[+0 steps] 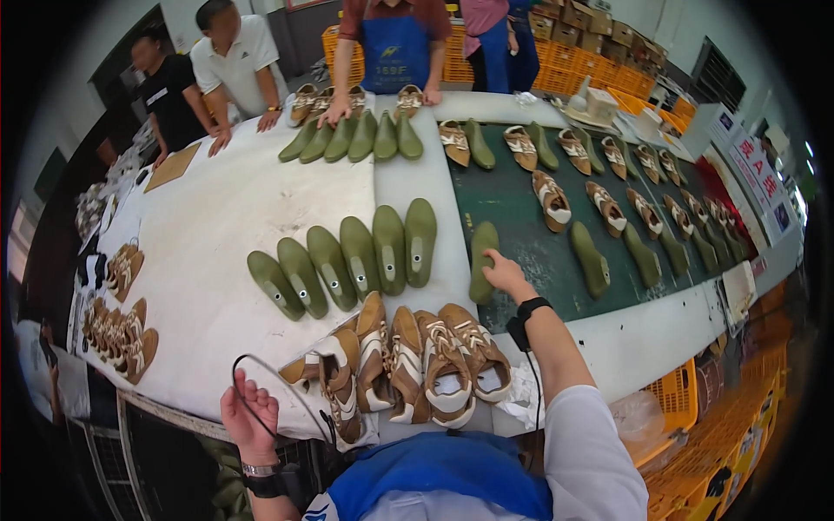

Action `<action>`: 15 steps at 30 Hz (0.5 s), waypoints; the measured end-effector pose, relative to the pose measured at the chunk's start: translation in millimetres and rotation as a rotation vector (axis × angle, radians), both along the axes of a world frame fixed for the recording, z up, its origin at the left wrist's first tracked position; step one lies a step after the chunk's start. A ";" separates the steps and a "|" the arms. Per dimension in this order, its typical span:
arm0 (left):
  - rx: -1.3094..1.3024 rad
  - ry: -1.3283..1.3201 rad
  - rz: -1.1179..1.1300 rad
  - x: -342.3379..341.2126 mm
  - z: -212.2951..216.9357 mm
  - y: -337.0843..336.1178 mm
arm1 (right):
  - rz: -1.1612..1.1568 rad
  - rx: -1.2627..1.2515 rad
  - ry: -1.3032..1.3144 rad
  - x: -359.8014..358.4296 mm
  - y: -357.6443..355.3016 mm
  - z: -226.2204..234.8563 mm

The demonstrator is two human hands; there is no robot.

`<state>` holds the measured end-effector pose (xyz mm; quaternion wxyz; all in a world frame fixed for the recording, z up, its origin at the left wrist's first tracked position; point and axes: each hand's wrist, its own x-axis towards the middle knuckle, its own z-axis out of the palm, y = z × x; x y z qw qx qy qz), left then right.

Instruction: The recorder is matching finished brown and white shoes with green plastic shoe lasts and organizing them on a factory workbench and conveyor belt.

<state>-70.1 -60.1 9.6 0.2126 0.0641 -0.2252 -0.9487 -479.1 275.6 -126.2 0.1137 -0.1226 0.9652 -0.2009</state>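
Note:
My right hand reaches forward and grips the side of a green shoe last at the left edge of the dark green belt. My left hand is raised at the table's near edge, palm up, its fingers loosely curled and apart. A thin black cable loops past its fingers; I see nothing else in it. Several green shoe lasts lie in a row on the white tabletop. Between my arms, brown and white sneakers crowd together near my blue apron.
Sneakers and lasts line the belt rightward. Across the table, a person in a blue apron touches sneakers behind another row of lasts. Two people stand far left. More sneakers sit left; orange crates stand right.

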 end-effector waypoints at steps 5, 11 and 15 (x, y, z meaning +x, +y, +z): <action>0.143 -0.067 0.106 1.0 -39.2 -1.3 | 0.128 0.286 -0.068 31.4 78.4 -4.6; 0.072 -0.277 -0.088 1.4 -15.8 3.6 | 0.072 0.270 0.012 49.3 102.3 -11.9; -0.232 -0.473 0.058 -1.1 -27.4 12.1 | 0.048 0.592 0.159 48.9 79.3 -5.0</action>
